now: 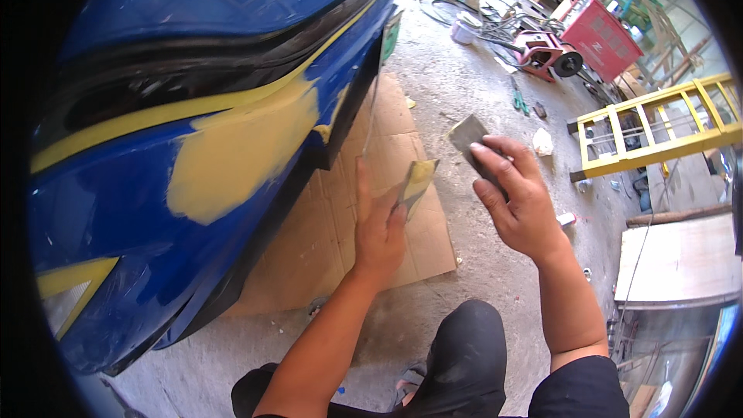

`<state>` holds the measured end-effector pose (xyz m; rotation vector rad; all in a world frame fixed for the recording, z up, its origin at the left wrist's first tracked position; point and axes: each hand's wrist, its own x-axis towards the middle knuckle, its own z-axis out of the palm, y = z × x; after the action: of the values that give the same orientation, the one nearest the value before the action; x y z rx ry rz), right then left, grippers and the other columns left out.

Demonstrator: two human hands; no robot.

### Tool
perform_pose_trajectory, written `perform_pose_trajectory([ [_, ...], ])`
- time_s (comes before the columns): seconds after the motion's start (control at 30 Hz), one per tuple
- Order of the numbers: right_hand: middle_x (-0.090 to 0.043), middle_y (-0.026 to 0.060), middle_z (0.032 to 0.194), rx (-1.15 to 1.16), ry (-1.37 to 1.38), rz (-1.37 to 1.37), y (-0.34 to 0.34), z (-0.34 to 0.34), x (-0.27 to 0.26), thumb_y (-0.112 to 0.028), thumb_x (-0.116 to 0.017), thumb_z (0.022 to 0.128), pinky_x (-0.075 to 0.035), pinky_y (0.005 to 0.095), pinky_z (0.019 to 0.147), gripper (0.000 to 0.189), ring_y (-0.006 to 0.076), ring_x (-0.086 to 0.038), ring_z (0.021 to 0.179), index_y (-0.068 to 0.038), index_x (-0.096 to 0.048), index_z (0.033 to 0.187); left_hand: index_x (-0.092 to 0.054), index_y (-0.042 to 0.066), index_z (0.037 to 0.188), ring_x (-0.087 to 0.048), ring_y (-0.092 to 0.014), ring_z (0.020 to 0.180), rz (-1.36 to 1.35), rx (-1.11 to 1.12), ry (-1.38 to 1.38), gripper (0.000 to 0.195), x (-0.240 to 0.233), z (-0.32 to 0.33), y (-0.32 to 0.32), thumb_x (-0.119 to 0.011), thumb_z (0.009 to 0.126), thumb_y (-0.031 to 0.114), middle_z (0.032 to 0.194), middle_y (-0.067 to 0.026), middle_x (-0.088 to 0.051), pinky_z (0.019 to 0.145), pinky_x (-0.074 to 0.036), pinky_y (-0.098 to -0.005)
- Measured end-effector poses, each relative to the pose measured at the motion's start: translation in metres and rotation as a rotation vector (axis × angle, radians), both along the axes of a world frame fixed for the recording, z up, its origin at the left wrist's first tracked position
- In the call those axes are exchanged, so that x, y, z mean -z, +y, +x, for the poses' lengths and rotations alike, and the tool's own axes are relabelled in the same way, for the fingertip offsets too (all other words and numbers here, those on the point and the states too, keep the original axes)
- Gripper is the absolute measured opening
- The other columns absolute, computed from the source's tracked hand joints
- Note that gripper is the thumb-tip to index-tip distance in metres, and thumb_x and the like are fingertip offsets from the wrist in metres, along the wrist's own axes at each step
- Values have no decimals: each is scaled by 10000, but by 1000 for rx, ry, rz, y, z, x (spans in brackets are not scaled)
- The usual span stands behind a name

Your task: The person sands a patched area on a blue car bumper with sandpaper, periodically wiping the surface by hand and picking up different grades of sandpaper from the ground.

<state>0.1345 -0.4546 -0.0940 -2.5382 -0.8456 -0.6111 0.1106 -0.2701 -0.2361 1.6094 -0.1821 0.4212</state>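
Note:
A small flat plate (419, 181) carrying yellow body filler is gripped by my left hand (380, 232), whose index finger points away, and motion blurs it. Off to the right, my right hand (519, 197) holds a flat grey rectangular pad (469, 132), which could be a spreader or a sanding block. Both hands are over the floor, apart from the vehicle. On the left stands a blue vehicle body panel (116, 215) with yellow and black stripes. A broad patch of yellow body filler (238, 157) covers part of its blue paint, and a smaller smear lies near the panel's edge.
Flattened cardboard (325, 232) covers the concrete floor beside the vehicle. Green-handled pliers or snips (519, 98) lie farther right. A yellow ladder (656, 125), a red machine cabinet (601, 35), coiled hoses (493, 11) and a lidded tub (465, 29) occupy the far right side.

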Motion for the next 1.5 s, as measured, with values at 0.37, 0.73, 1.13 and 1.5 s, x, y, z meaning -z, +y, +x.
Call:
perform_pose_trajectory([
  [0.37,-570,71,1167,-53,-59,-178,1,-22,13,-203,-713,745,-385,455,873,377,338,-505,1118,-167,-651,1115,-488,-42,1312,-487,-173,1206,-62,38,-54,383,-20,-6,-11,-518,949,76,1545,-116,-234,985,-406,-293],
  [0.73,-559,130,1189,18,396,442,-46,-13,25,-108,-678,814,-441,353,927,341,261,-537,1110,-59,-651,1150,-584,-4,1173,-551,-251,1035,220,-270,-245,281,-22,-6,9,-554,899,55,1384,-203,-401,872,-447,-334],
  [1.13,-514,38,1276,-83,-479,-311,65,36,26,-180,-606,748,-344,411,915,284,260,-456,1170,-190,-655,1028,-632,93,1139,-608,-401,995,292,14,71,343,31,11,-28,-548,823,-8,1523,-238,-189,804,-520,-431],
  [1.5,-512,20,1305,-248,-637,-386,105,69,68,-169,-589,768,-384,374,873,256,242,-494,1131,-165,-630,1021,-611,-13,995,-612,-377,898,305,182,12,197,62,24,-72,-539,819,41,952,-214,-637,791,-498,-459],
])
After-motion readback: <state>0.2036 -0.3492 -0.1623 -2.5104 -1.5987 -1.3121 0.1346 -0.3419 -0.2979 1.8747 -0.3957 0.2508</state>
